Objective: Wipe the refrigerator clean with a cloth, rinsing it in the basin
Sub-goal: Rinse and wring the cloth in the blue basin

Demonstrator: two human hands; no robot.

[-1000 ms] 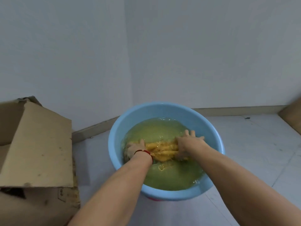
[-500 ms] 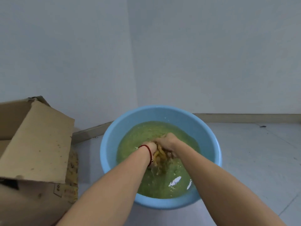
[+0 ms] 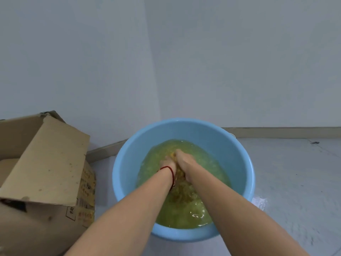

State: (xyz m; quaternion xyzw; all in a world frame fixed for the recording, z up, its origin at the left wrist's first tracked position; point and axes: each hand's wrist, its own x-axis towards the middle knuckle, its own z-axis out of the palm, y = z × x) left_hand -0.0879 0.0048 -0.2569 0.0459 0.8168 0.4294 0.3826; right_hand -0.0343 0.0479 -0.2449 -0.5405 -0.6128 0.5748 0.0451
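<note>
Both hands are down in the blue basin (image 3: 238, 163), pressed close together with the yellow cloth (image 3: 181, 183) bunched between them: the left hand (image 3: 167, 162), a red cord (image 3: 170, 171) round its wrist, and the right hand (image 3: 184, 160) each seem to have their fingers curled round the cloth, though the fingertips are under the cloudy green-yellow water (image 3: 208, 163) and hard to make out. Most of the cloth trails beneath and just behind the wrists, toward the person. This looks like the rinsing step, with the hands rubbing or squeezing the cloth. The next move probably calls for lifting the cloth clear of the water above the basin and wringing it with a twist of both hands, so it does not drip on the floor (image 3: 295, 182). A cardboard box (image 3: 46, 163) stands well to the left of the left arm
</note>
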